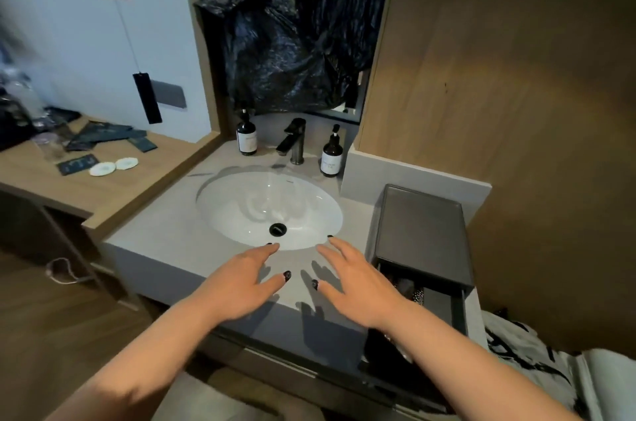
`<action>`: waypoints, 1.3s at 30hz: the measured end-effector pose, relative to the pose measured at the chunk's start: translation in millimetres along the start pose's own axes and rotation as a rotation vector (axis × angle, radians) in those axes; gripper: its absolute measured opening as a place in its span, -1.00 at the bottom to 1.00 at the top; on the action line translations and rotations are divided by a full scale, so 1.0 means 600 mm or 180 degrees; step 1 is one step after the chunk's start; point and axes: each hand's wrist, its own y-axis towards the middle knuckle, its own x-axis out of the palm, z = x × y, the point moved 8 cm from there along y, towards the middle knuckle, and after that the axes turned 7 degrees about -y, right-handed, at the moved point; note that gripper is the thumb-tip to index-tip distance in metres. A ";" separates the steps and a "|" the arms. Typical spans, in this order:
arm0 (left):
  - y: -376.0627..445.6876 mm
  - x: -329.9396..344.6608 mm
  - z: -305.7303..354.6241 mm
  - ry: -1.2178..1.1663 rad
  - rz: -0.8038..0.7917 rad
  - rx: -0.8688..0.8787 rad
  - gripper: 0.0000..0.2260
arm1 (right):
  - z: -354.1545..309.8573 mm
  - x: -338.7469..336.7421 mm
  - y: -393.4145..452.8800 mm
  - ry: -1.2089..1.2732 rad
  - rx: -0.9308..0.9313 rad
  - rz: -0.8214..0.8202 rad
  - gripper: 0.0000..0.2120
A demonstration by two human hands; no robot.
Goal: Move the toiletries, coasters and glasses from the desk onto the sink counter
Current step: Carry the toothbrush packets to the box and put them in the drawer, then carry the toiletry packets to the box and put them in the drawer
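grey sink counter [165, 231] bare, left hand [241, 286] and right hand [354, 286] spread empty; could knock desk glass [51, 148] over reaching blind.

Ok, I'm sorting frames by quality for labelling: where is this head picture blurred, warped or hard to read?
Head view: the far left edge smears, so the glass on the desk is hard to read; wide-angle bending curves the wall lines; the left hand and right hand are sharp and cast shadows on the counter; a warm light patch marks the wood wall.
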 end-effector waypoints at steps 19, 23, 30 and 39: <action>-0.084 -0.390 -0.373 0.0722 0.0364 -0.0280 -0.36 | -0.380 0.054 0.295 -0.0287 0.0004 -0.0292 -0.31; -0.078 -0.425 -0.426 0.0739 0.0324 -0.0336 -0.37 | -0.435 0.070 0.351 -0.0219 -0.0054 -0.0355 -0.31; -0.016 -0.455 -0.497 0.0604 0.0226 -0.0383 -0.43 | -0.505 0.094 0.471 -0.0285 -0.0239 -0.0450 -0.30; 0.139 -0.540 -0.624 0.0462 0.0187 -0.0743 -0.40 | -0.534 0.100 0.702 -0.0018 -0.0179 -0.0476 -0.29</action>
